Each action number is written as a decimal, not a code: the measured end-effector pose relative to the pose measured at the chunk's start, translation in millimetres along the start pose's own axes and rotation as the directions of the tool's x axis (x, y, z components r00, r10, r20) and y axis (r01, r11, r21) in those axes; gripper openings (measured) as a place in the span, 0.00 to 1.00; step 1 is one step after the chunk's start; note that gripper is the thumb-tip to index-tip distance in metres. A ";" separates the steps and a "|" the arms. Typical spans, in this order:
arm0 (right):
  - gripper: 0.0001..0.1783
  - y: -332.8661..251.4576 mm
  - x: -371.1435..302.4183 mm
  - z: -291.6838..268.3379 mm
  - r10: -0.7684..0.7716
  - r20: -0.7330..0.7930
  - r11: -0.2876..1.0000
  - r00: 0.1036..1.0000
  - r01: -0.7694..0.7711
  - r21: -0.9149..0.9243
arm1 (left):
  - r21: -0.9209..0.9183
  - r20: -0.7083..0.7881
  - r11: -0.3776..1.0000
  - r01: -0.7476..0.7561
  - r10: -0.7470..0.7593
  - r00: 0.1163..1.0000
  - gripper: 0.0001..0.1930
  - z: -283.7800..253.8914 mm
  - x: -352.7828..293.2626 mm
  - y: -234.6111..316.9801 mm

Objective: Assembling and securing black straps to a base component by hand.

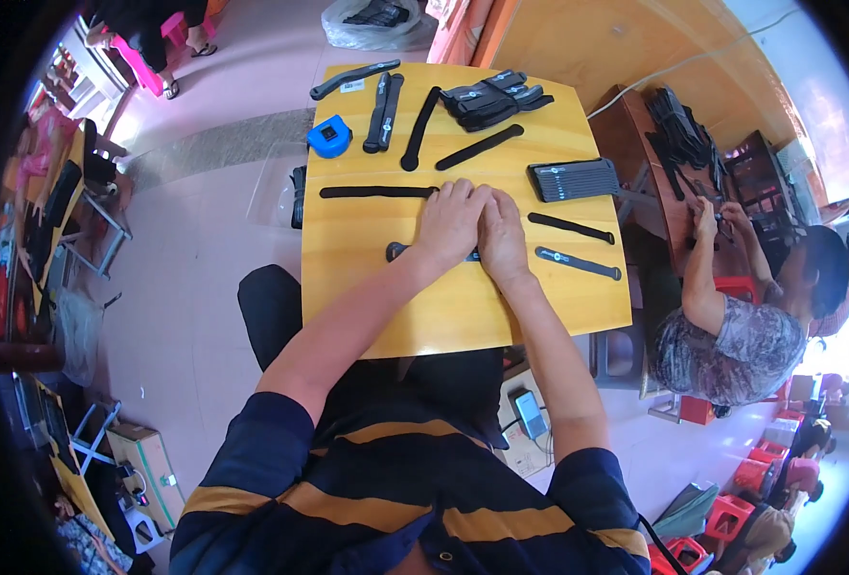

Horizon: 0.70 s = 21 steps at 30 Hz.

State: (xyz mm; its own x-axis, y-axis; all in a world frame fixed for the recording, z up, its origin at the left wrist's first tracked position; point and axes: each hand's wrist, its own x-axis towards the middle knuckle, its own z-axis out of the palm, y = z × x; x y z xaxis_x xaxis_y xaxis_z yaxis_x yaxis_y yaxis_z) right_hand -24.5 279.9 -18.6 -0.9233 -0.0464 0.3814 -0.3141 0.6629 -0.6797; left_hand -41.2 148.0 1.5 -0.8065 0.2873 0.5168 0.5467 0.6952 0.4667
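Yellow tabletop (pixel 357 297), black strap (pixel 376 192) beside left grip (pixel 452 220)

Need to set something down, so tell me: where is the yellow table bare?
The table has a free patch near left, between the long black strap and left forearm; another near right, between the grey strap, right forearm and front edge. The far side is crowded with loose straps and a strap bundle.

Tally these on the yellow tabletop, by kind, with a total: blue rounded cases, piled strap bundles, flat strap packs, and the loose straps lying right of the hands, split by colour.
Blue rounded case: 1
Piled strap bundle: 1
Flat strap pack: 1
Loose black strap: 1
Loose dark grey strap: 1
Total: 5
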 end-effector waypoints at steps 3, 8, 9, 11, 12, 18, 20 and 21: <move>0.21 7.5 2.4 1.4 -0.015 -0.029 0.998 0.999 0.017 0.053 | 0.067 0.014 0.997 -0.045 0.044 0.999 0.17 1.7 -9.6 -7.4; 0.24 15.1 -0.8 -4.6 -0.179 0.045 0.928 0.983 0.183 -0.325 | 0.301 0.107 0.938 -0.172 0.146 0.984 0.20 -16.8 -15.9 -25.7; 0.22 14.6 -0.6 -4.6 -0.180 0.036 0.921 0.983 0.181 -0.346 | 0.306 0.106 0.937 -0.168 0.142 0.984 0.20 -20.3 -18.3 -32.7; 0.21 13.0 -0.9 -5.9 -0.167 0.043 0.909 0.985 0.171 -0.381 | 0.325 0.053 0.931 -0.167 0.158 0.986 0.20 -29.0 -24.5 -47.9; 0.21 13.1 -0.9 -6.1 -0.172 0.044 0.909 0.984 0.175 -0.378 | 0.330 0.051 0.930 -0.164 0.156 0.986 0.20 -33.5 -27.9 -54.8; 0.25 10.3 0.6 -9.1 -0.132 0.098 0.903 0.986 0.161 -0.398 | 0.378 -0.004 0.917 -0.129 0.142 0.990 0.17 -60.3 -43.0 -74.1; 0.24 8.1 0.8 -9.7 -0.156 0.076 0.892 0.985 0.173 -0.417 | 0.392 0.011 0.907 -0.155 0.163 0.987 0.16 -62.4 -43.7 -73.3; 0.24 7.5 0.3 -10.5 -0.164 0.073 0.888 0.984 0.180 -0.423 | 0.392 0.000 0.907 -0.154 0.167 0.986 0.16 -62.7 -43.8 -72.8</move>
State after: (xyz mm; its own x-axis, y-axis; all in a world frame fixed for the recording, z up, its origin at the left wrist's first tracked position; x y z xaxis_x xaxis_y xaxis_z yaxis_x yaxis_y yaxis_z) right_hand -24.9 292.7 -17.0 -0.8728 -0.2095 0.4408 -0.3517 0.8962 -0.2703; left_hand -31.6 43.5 -10.1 -0.7040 0.3994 0.5872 0.5314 0.8448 0.0626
